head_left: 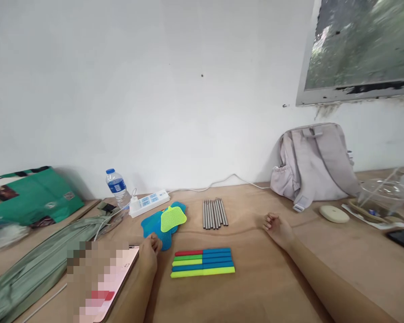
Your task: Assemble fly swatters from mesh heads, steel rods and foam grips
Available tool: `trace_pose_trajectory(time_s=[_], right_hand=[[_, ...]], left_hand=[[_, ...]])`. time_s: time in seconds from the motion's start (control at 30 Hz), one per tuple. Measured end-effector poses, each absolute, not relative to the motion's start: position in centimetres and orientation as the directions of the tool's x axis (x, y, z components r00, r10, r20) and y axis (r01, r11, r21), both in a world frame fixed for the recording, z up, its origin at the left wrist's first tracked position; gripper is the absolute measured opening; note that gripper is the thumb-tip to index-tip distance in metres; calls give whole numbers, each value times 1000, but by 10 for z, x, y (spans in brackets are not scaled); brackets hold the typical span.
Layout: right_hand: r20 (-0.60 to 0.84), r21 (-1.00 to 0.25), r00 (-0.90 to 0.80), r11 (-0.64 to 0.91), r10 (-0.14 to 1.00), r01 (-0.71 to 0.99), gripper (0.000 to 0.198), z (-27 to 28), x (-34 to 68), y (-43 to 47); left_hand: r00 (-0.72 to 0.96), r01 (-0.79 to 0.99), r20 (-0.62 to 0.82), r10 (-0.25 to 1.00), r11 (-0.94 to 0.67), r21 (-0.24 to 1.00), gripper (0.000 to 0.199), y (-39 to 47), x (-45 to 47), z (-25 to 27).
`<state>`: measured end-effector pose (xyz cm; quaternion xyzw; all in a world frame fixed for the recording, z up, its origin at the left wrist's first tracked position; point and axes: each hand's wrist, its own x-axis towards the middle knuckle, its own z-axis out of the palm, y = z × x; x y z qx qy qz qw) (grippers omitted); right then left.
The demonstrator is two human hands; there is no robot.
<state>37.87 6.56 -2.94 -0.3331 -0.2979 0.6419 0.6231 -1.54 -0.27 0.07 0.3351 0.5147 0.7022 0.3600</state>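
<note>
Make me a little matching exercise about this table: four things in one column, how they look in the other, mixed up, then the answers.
1. Metal rods
2. Mesh pieces
3. Coloured sticks
4. Water bottle

A. Clear, with a blue top
B. Side by side, several colours
C. Overlapping one another
D. Side by side, all grey

Pairs: 1-D, 2-C, 3-B, 4-A

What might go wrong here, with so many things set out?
The bottle stands right by the power strip; if knocked over, it might leak onto it.
The grey rods lie side by side with no band visible, so a nudge might set them rolling.
The left hand is right at the blue mesh pieces and might shift them.
</note>
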Motion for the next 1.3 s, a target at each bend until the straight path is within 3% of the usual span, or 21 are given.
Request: trace_pose_trajectory(time_s=[0.27,0.43,0.53,0.63,0.7,0.8,0.93,1.07,1.3], right_hand=[[-54,-858,114,12,992,-514,18,-38,405,73],[14,-942,194,78,981,-326,16,-43,393,73],[81,-974,201,120,976,-190,11,-44,372,69],[244,-966,69,236,967,108,14,-40,338,64],[350,-865,-79,355,933,354,18,-35,314,63],[412,-700,-245,477,878,531,25,-25,286,65],[380,-593,-347,514,857,620,22,-21,272,68],[367,-562,-321,483,873,672,15,-24,272,70],[315,-486,-253,385,915,785,4,-22,277,69]], left_hand=[[-516,-157,119,848,-231,960,22,4,-23,-6],[-534,-103,145,833,-234,967,21,4,-25,-12],[-548,241,346,762,-253,937,17,1,-22,-10],[-312,741,665,678,-264,618,10,5,-17,-4],[-160,882,736,657,-239,405,14,13,-14,0],[-74,959,725,685,-150,240,28,26,-13,-1],[-24,981,651,759,-106,160,47,37,-17,-10],[4,985,550,835,-99,144,59,41,-19,-18],[51,968,489,871,-164,191,57,39,-20,-15]])
